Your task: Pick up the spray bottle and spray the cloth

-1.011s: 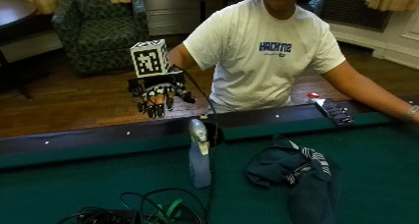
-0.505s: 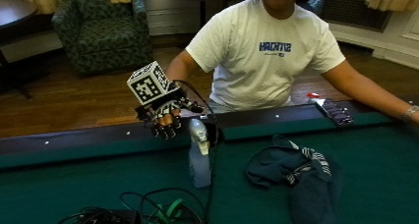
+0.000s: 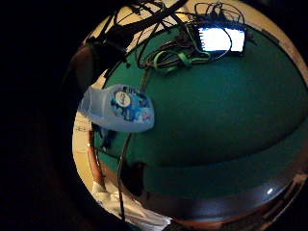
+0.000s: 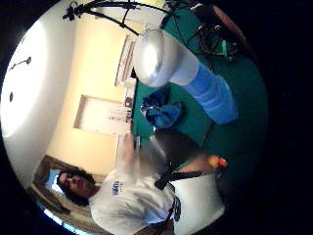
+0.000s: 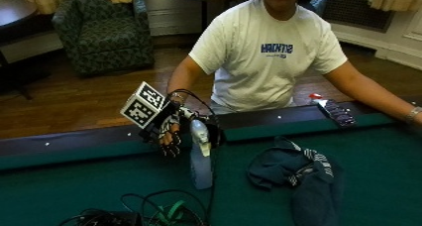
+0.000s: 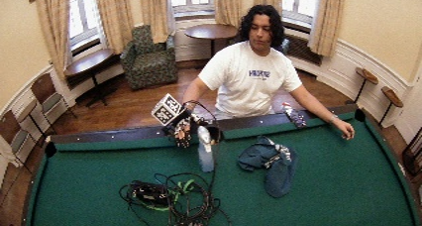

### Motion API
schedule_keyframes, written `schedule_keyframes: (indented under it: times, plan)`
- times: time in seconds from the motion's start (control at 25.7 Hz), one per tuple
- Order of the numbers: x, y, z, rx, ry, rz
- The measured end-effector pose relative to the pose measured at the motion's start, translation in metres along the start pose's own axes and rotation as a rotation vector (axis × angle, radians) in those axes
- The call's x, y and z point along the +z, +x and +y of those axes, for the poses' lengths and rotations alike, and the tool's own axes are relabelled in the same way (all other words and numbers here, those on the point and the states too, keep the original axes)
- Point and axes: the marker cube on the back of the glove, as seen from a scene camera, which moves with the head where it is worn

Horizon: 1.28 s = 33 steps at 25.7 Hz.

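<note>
A pale blue spray bottle (image 5: pixel 201 156) with a white head stands upright on the green felt, just inside the table's dark rail (image 5: pixel 79 141). My gloved right hand (image 5: pixel 170 137) hangs right beside the bottle's head, on the side away from the cloth, fingers pointing down and relaxed, holding nothing. A dark blue cloth (image 5: pixel 296 174) lies crumpled on the felt on the bottle's other side. The little finger side palm view shows the bottle's labelled body (image 3: pixel 120 108) close by. Both the bottle (image 4: pixel 186 73) and the cloth (image 4: pixel 161 112) appear in the thumb side palm view.
A tangle of black and green cables (image 5: pixel 145 215) with a lit device (image 3: pixel 221 38) lies on the felt near the front edge. A small dark object with a red tip (image 5: pixel 333 111) sits on the rail. The person's bare left hand (image 6: pixel 342 129) rests at the far side.
My right hand has come down from above the rail and moved in beside the bottle's head. The bottle and cloth have not moved.
</note>
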Motion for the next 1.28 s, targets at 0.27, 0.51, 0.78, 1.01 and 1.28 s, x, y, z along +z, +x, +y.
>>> schedule_keyframes:
  times: [0.27, 0.51, 0.78, 1.01, 1.28]
  plan:
    - [0.02, -0.002, -0.019, 0.013, -0.007, -0.147]
    - [0.029, -0.005, -0.028, 0.02, -0.002, -0.203]
    - [0.03, -0.002, -0.024, 0.015, 0.057, -0.267]
    - [0.029, 0.001, -0.018, 0.005, 0.068, -0.32]
    - [0.026, 0.005, -0.012, 0.002, 0.084, -0.339]
